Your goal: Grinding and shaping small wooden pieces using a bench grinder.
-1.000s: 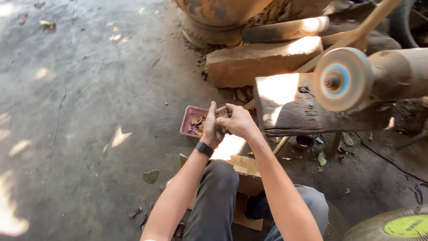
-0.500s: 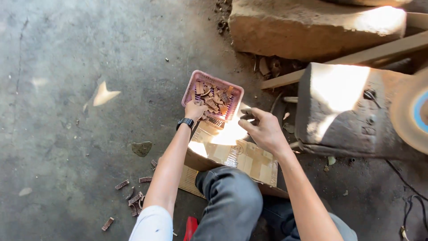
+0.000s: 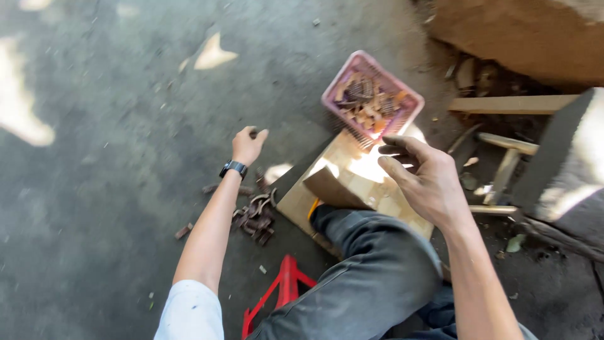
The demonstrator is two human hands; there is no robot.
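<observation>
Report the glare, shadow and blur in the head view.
Head view: sun blows out the cardboard below the pink basket and the block at right; bright patches dot the shaded floor; the left hand is slightly smeared by motion, the right hand a bit sharper; the frame's edges look soft.

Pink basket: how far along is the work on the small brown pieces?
Done: the pink basket already holds many brown pieces. In hand: the left hand pinches what looks like one small piece over the floor; the right hand hovers open and empty. Left: a pile of dark pieces lies on the floor beside the left forearm.
</observation>
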